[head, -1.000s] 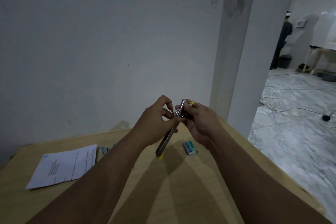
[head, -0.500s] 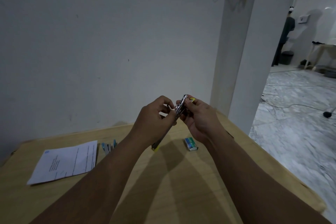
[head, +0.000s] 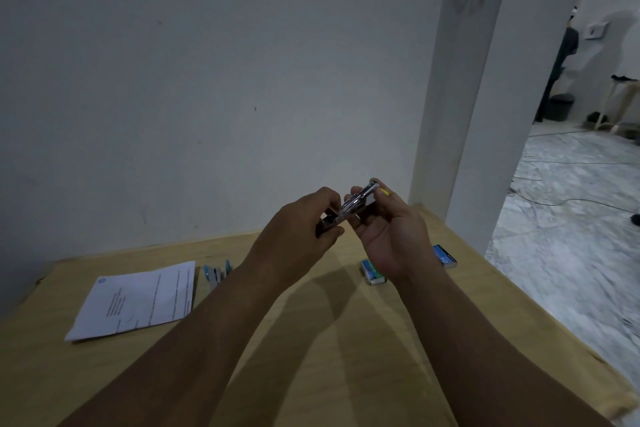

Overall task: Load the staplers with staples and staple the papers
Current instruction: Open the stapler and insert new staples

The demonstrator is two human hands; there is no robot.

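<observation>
- Stapler (head: 356, 203) mostly hidden between left hand (head: 304, 229) and right hand (head: 391, 232); staples inside impossible to tell.
- Box (head: 372, 272) partly covered by right wrist.
- Print on paper (head: 138, 298) too small to read.

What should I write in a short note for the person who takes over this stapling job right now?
Left hand and right hand: both grip the yellow-tipped metal stapler, held above the wooden table.
On the table: printed white papers at left, a light blue stapler beside them, two small staple boxes near the right wrist.
Done: cannot tell whether staples are in.
Left: finish loading, load the blue one, staple papers.
</observation>
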